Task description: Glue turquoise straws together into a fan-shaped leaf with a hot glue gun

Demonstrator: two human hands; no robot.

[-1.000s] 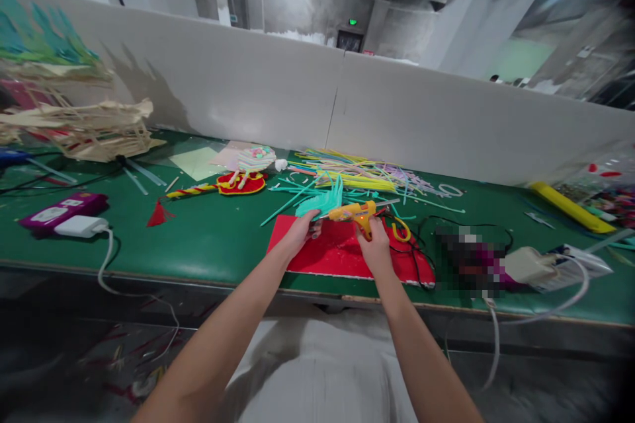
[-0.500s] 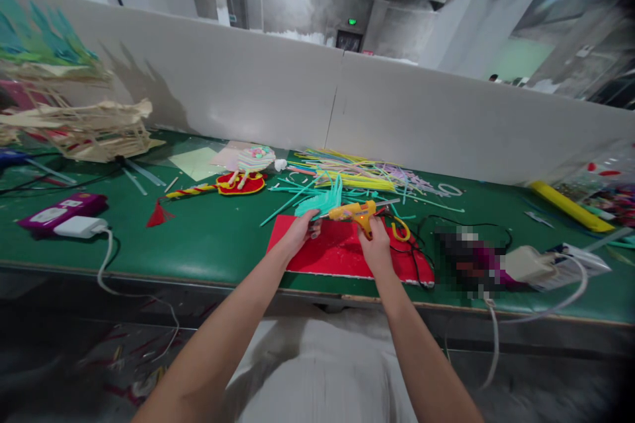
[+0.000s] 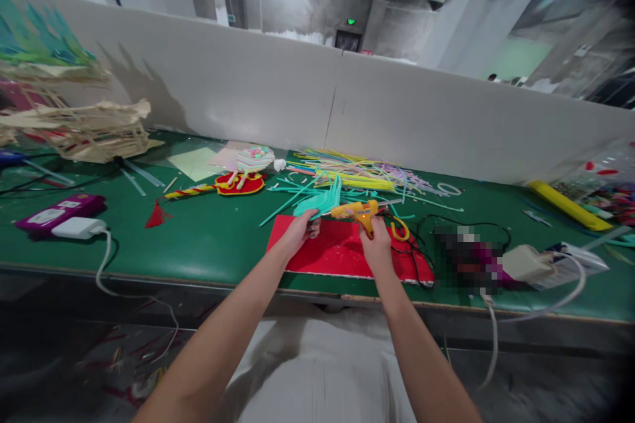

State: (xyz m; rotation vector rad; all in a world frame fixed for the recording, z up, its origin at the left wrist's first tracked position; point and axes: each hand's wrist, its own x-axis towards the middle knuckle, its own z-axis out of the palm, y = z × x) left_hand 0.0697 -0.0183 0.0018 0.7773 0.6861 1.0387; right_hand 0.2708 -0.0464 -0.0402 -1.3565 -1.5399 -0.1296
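From my remote post, I noted left hand [image 3: 299,234] pinching the turquoise piece [image 3: 321,201], likely to steady it, right hand [image 3: 378,242] fingers wrapped round the glue gun [image 3: 355,211], likely for aim, over the red board [image 3: 333,256] near the front edge of the table [image 3: 198,252].

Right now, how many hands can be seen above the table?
2. The left hand is at the turquoise piece; the right hand grips the yellow glue gun. Both are over the red board. I see no others.
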